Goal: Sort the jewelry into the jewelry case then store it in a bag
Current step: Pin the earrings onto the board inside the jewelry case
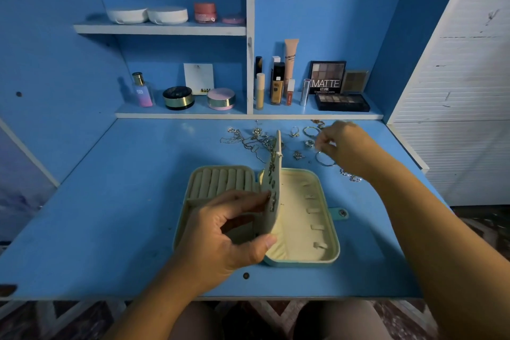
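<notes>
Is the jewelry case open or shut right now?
Open. The case lies spread flat on the desk; the left hand holds its middle flap upright.

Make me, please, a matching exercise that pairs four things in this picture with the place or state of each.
Things
1. perfume bottle
2. white round compacts
3. MATTE palette
4. jewelry case flap

Places or states
A. lower shelf, right compartment
B. pinched and held up by the left hand
C. upper shelf
D. lower shelf, left compartment

Pairs: 1-D, 2-C, 3-A, 4-B.
</notes>
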Tool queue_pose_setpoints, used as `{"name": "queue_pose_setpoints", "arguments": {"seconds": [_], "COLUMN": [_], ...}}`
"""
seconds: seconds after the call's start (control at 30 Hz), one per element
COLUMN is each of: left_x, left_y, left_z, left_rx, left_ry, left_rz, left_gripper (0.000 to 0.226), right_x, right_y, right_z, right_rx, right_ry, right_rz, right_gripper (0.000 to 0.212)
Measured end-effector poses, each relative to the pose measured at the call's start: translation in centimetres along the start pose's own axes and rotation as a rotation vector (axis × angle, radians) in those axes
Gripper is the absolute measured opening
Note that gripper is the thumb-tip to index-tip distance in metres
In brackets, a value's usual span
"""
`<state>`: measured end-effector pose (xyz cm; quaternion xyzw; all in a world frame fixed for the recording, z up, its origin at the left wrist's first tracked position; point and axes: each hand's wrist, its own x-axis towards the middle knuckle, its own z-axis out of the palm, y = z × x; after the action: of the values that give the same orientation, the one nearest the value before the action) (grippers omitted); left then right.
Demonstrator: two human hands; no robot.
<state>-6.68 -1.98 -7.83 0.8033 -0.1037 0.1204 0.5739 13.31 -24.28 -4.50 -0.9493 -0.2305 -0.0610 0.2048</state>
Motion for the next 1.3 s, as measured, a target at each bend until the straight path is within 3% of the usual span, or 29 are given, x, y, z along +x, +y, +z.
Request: {"name": "queue_pose_setpoints", "arguments": {"seconds": [0.17, 0.43, 0.6, 0.87, 1.3], "left_x": [0.0, -0.1, 0.0, 0.0, 0.0], "left_y": [0.0, -0.2, -0.1, -0.1, -0.1], "left_z": [0.2, 0.2, 0.2, 0.2, 0.3], "left_rx": [-0.008, -0.004, 0.006, 0.012, -0.002], "left_ry": [0.017, 0.016, 0.019, 0.019, 0.015], "left_rz": [0.006, -0.003, 0.009, 0.016, -0.001], "left_gripper": [0.053, 0.055, 0.055, 0.055, 0.055], "right_x": [-3.9, -5.5, -5.8, -6.4, -5.9], "right_y": [0.5, 1.5, 1.5, 2.4, 2.0], "right_z": [1.2, 2.7, 2.5, 1.4, 2.4], "right_rx": [-0.173, -0.048, 0.008, 0.085, -0.052], "right_ry": [-0.091, 0.063, 0.046, 0.223, 0.131], "right_rz": [0.066, 0.05, 0.053, 0.145, -0.097], "right_gripper": [0.011, 0.001, 0.005, 0.014, 0.006]}}
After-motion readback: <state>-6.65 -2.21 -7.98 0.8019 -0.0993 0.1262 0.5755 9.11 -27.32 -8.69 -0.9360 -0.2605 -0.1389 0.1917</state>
